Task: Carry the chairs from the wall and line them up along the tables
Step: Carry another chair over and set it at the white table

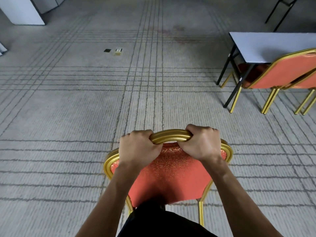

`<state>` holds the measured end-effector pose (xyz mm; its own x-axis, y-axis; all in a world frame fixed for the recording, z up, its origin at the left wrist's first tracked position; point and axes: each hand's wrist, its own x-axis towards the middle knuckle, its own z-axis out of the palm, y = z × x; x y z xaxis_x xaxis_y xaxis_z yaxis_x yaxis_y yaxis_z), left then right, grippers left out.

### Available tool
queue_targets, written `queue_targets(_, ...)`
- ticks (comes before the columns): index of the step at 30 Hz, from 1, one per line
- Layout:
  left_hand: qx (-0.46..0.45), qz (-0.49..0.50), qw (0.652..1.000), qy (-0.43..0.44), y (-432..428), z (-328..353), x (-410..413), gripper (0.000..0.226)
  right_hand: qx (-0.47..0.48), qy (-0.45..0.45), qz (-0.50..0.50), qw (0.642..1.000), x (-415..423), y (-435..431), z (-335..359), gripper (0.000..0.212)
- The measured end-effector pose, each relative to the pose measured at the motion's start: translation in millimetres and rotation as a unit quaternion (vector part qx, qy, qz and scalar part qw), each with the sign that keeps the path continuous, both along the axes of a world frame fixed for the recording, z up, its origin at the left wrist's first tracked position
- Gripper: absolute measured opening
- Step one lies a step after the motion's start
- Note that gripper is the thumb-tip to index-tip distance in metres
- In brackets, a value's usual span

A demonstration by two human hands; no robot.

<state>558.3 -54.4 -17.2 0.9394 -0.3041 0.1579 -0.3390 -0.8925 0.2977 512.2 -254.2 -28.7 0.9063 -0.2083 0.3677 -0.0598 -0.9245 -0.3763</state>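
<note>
A banquet chair [171, 171] with a red patterned back and a gold frame is right in front of me, low in the view. My left hand [136, 147] and my right hand [201, 142] both grip the gold top rail of its back, side by side. At the right stands a grey-topped table [266, 47] on black legs. Two more red and gold chairs [283, 71] stand pushed in against its near side. The seat of the chair I hold is hidden behind its back.
Grey carpet with dark grid lines [85, 108] spreads out ahead and to the left. A floor socket box [118, 51] lies in the carpet ahead. A white partition [22, 11] stands at the far left, and black table legs [282, 12] at the far right.
</note>
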Motion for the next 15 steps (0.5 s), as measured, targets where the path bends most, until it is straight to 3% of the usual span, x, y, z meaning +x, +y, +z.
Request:
queue_targets(4, 0.004, -0.025, 1.0, 0.011, -20.3, 10.6, 92.8, 0.043, -0.003, -0.004, -0.024, 1.0, 81.7, -18.1, 7.0, 0.026)
queue_targets(11, -0.069, -0.087, 0.987, -0.116, -55.3, 14.2, 217.3, 0.039, -0.025, -0.028, -0.058, 0.998, 188.6, -50.2, 24.3, 0.026)
queue_targets(15, -0.056, -0.108, 0.986, -0.116, -81.9, 10.2, 289.3, 0.037, -0.017, -0.018, -0.07, 0.997, 251.3, -78.6, 22.0, 0.027)
